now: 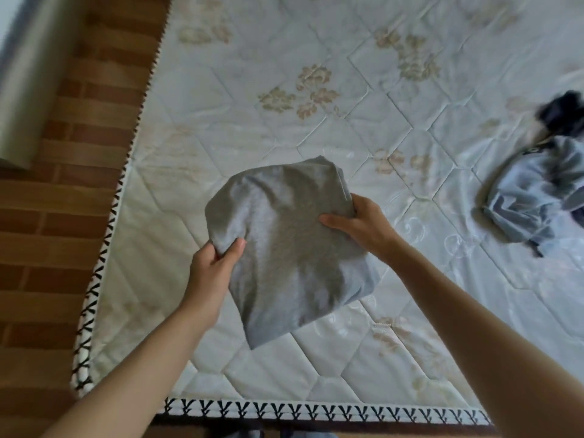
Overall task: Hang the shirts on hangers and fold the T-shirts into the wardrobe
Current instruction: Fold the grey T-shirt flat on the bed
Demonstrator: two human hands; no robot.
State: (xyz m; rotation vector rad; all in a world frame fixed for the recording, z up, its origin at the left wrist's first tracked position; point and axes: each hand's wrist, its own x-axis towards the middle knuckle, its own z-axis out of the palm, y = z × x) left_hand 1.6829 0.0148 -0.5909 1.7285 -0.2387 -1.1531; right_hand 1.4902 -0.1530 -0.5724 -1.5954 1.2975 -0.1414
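A folded grey T-shirt [284, 245] is held up over the near part of the mattress [347, 74], pinched at its left edge by the left hand [215, 267] and at its right edge by the right hand [360, 222]. Its folding is judged done; placing it in the wardrobe, which is not seen, remains. A crumpled pile of garments [537, 191] at the far right is left unsorted.

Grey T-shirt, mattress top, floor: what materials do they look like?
Grey T-shirt: soft matte knit, likely cotton jersey; it drapes limply with a heathered look between the left hand and right hand. Mattress: quilted fabric with a satin-like sheen, stitched diamonds and woven floral motifs. Floor: smooth wood-look planks, possibly laminate or vinyl; cannot tell which.
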